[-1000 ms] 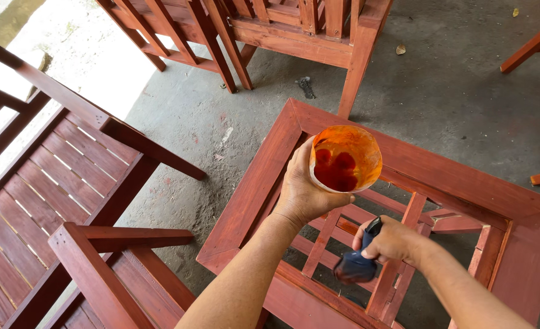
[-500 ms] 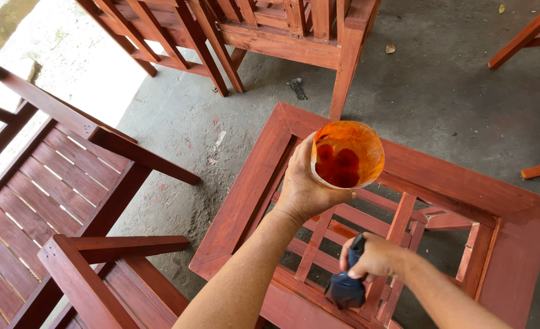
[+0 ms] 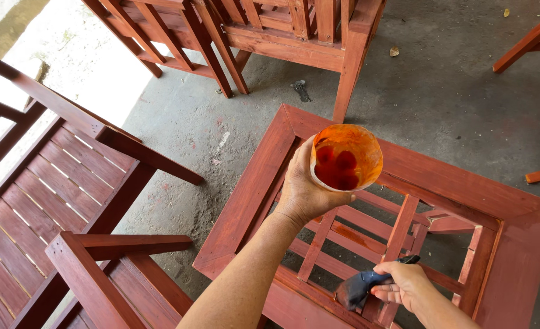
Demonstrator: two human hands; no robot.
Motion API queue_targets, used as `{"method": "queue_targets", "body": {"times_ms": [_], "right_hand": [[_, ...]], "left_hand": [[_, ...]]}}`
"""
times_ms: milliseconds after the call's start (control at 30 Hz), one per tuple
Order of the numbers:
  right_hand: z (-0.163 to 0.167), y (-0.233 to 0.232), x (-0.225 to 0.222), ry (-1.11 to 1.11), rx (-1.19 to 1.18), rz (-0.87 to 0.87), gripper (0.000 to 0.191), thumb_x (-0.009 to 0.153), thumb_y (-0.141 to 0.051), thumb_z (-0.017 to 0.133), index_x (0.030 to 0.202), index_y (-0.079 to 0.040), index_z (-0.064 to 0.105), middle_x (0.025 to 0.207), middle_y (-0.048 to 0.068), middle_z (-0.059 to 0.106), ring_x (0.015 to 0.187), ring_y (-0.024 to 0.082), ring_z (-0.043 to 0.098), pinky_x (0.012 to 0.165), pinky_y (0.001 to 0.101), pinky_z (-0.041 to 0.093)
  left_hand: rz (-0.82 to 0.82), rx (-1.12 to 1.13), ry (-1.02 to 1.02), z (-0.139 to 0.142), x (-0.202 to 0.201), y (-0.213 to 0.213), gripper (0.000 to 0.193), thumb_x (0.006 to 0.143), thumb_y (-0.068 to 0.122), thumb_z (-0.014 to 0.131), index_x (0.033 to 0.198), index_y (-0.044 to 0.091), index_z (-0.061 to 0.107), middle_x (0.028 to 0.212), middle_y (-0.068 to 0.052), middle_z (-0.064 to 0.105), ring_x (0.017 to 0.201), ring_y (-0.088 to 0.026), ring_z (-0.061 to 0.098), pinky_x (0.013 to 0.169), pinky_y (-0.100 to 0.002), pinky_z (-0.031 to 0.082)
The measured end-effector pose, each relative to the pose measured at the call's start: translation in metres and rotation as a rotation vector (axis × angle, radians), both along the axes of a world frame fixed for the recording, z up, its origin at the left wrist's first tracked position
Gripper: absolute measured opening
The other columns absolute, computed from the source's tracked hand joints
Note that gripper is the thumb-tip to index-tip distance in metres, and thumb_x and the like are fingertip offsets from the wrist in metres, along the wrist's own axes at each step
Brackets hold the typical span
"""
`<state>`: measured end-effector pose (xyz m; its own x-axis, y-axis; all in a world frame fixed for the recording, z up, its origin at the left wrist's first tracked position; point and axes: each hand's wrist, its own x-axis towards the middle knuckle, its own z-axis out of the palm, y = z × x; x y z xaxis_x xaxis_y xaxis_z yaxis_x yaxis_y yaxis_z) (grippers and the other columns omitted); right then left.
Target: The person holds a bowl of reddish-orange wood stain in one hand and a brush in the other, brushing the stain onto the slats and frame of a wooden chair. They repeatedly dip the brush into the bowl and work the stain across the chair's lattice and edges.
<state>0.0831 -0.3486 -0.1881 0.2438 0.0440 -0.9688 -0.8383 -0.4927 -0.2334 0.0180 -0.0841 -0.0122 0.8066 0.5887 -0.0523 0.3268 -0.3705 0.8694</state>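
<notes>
Head view, L to R, all places given rel. to the red wooden table frame (image 3: 459,183). Far L of frame: slatted wooden chair (image 3: 45,201), red-brown stain all over, armrest rails toward the viewer. Beyond frame, top centre: second stained piece, a slatted bench (image 3: 319,30) standing on the grey concrete floor (image 3: 452,91). Over the frame's near-L rail: left hand (image 3: 306,189), fingers curled fully round a translucent plastic cup (image 3: 346,157) w/ orange-red stain inside; cup is tilted, mouth toward the camera, held above the frame, not touching it. Inside frame: lower shelf slats (image 3: 398,237) running across the opening. At the frame's near edge, R of centre: right hand (image 3: 404,285), fingers closed on the handle of a dark paintbrush (image 3: 358,287); bristle end points L and lies on or just above the near rail by the slats, contact not certain. Far R of frame: ends of other red pieces (image 3: 525,39) at the picture edge. Progress (judgement): top rails of frame look evenly coated and mostly uniform in colour; some slats show a brighter, wet-looking streak, so the inner slats appear to be the part now in hand. Undersides and legs are hidden, so coverage there can't be told. Stain remains in the cup.
</notes>
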Motion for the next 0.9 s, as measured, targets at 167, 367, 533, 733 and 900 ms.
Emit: {"method": "queue_targets", "body": {"times_ms": [167,367,533,733,900], "right_hand": [[0.002,-0.013,-0.003,0.047,0.038,-0.087,0.023,0.087,-0.009,0.067,0.102,0.008,0.069,0.086,0.026,0.072,0.069,0.035,0.073,0.057,0.0416,0.063],[0.01,-0.016,-0.012,0.006,-0.007,-0.109,0.022,0.086,-0.008,0.067,0.099,0.009,0.068,0.086,0.028,0.072,0.065,0.036,0.074,0.058,0.0448,0.062],[0.013,-0.003,-0.019,-0.157,-0.047,-0.137,0.023,0.085,-0.007,0.071,0.097,0.011,0.066,0.086,0.028,0.072,0.063,0.037,0.073,0.058,0.0448,0.063],[0.046,-0.009,0.014,-0.307,0.222,0.495,0.018,0.076,0.001,0.079,0.094,-0.003,0.079,0.087,0.012,0.075,0.075,0.02,0.069,0.066,0.0336,0.058],[0.054,-0.008,0.011,-0.44,0.415,0.979,0.018,0.07,-0.002,0.081,0.086,-0.009,0.082,0.084,0.004,0.08,0.079,0.014,0.071,0.078,0.0281,0.056]], "left_hand": [[-0.006,-0.005,-0.032,-0.001,-0.002,-0.003,0.122,0.046,0.03,0.097,0.151,0.02,0.035,0.141,-0.008,0.051,0.137,-0.028,0.051,0.117,-0.046,0.044],[-0.028,0.053,-0.117,0.006,-0.001,-0.007,0.118,0.048,0.031,0.097,0.15,0.018,0.039,0.142,-0.009,0.053,0.138,-0.029,0.051,0.117,-0.047,0.045],[-0.029,0.03,-0.069,0.014,-0.007,-0.009,0.12,0.047,0.03,0.096,0.151,0.018,0.037,0.14,-0.009,0.051,0.136,-0.029,0.051,0.116,-0.045,0.045],[-0.036,0.017,-0.093,0.024,-0.013,-0.005,0.119,0.047,0.029,0.096,0.15,0.019,0.038,0.14,-0.008,0.053,0.135,-0.027,0.053,0.117,-0.044,0.046],[-0.043,0.05,-0.091,0.029,-0.012,-0.004,0.121,0.046,0.029,0.096,0.15,0.019,0.036,0.139,-0.008,0.051,0.135,-0.027,0.052,0.116,-0.044,0.046]]}}
